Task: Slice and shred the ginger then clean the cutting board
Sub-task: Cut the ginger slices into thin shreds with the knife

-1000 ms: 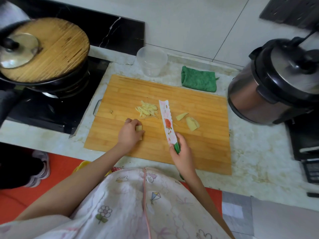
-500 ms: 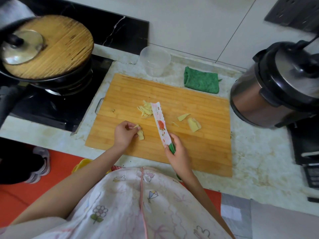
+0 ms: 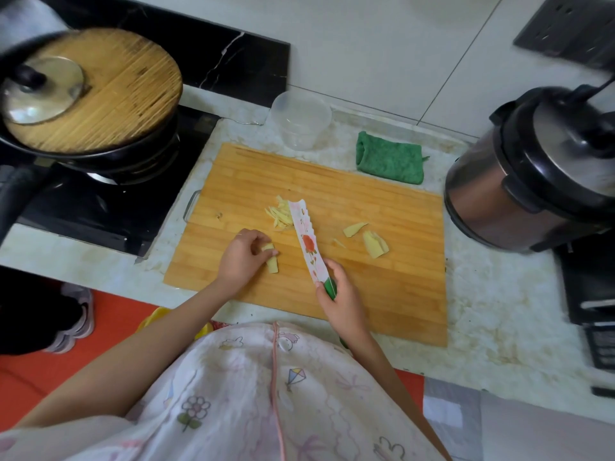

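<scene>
The marble counter (image 3: 499, 311) bears a cutting board (image 3: 382, 294), clear cup (image 3: 301, 119), green cloth (image 3: 389, 158) and pressure cooker (image 3: 532, 181).

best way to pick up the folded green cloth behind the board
Pinch the green cloth at its rolled left end, from above: that fold looks thickest, while its near edge lies close against the cutting board and the pressure cooker crowds its right.

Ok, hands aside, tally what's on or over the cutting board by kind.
shredded ginger pile: 1
larger ginger pieces: 3, one pinched by the left hand
stray ginger sliver: 1
knife, gripped by the right hand: 1
Total: 6
</scene>
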The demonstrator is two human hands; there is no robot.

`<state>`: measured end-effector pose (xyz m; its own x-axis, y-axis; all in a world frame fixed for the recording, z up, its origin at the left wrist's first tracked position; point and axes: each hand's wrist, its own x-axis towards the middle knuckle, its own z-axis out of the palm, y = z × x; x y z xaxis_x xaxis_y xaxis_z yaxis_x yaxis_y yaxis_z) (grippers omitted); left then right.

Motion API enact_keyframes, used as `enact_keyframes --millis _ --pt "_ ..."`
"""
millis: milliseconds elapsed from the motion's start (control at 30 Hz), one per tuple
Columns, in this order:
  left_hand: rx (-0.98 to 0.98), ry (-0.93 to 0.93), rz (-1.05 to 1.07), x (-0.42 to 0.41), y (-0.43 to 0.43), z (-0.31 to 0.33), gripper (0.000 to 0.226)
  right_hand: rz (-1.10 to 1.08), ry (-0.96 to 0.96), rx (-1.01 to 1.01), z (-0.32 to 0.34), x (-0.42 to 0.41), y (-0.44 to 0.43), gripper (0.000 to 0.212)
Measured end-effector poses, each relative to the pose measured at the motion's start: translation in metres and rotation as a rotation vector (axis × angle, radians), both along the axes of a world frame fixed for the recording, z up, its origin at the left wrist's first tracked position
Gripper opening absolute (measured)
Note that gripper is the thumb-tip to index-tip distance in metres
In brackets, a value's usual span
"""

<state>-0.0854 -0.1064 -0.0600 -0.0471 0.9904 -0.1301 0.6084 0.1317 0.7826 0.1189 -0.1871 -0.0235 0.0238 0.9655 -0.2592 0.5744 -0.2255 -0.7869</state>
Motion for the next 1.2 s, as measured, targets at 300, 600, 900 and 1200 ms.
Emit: enact_keyframes --millis 300,600,900,1200 --pt "0.209 0.306 -0.681 -0.033 0.012 0.002 0.049 0.025 -0.005 0.022 -0.004 0.001 0.001 0.043" --pt "0.374 0.341 -0.793 -0.037 0.025 0.013 0.034 0.016 -0.002 0.013 -0.002 -0.002 0.002 0.043" --pt "0.315 0.34 -0.726 -0.039 0.012 0.004 0.026 0.087 -0.136 0.033 -0.003 0.002 0.006 0.038" --pt "0.348 0.317 -0.572 -0.033 0.0 -0.003 0.028 0.171 -0.421 0.151 0.006 0.003 0.019 0.035"
